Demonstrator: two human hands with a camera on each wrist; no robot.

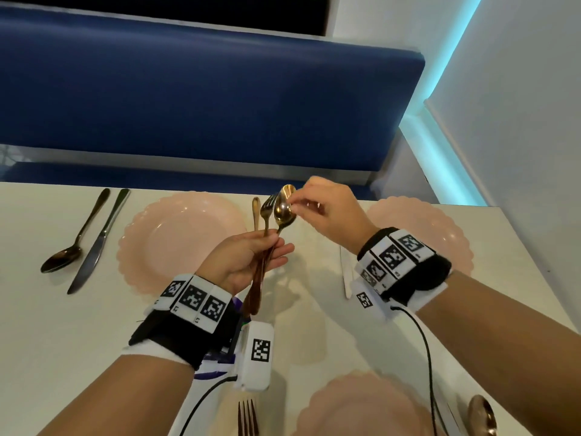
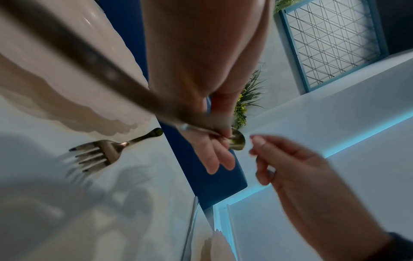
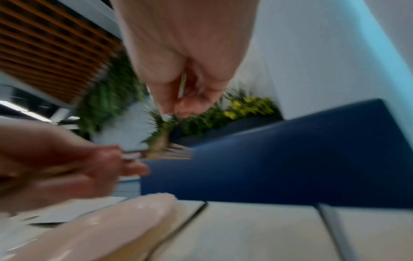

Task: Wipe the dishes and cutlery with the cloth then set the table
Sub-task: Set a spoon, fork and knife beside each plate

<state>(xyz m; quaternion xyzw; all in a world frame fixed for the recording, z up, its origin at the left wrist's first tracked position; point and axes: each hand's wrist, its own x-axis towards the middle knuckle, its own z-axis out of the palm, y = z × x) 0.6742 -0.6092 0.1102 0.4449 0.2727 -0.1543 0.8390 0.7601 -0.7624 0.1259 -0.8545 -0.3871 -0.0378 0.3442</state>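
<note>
My left hand (image 1: 270, 247) grips the handles of a bundle of gold cutlery (image 1: 262, 272), held upright above the table; in it are a fork (image 1: 268, 204) and a spoon (image 1: 284, 212). My right hand (image 1: 295, 204) pinches the bowl end of a gold spoon (image 1: 287, 191) at the top of the bundle. The left wrist view shows a spoon bowl (image 2: 238, 143) just beyond my left fingers (image 2: 214, 159), with the right fingertips (image 2: 257, 143) beside it. In the blurred right wrist view, fork tines (image 3: 176, 153) stick out of my left hand (image 3: 100, 164).
Three pink scalloped plates lie on the white table: far middle (image 1: 176, 240), far right (image 1: 446, 234), near (image 1: 361, 404). A dark spoon (image 1: 63, 256) and knife (image 1: 94, 250) lie at the left. Other cutlery on the table: fork (image 2: 100, 151), fork (image 1: 248, 416), spoon (image 1: 482, 413), pale knife (image 1: 345, 275). A blue bench (image 1: 220, 89) lies beyond.
</note>
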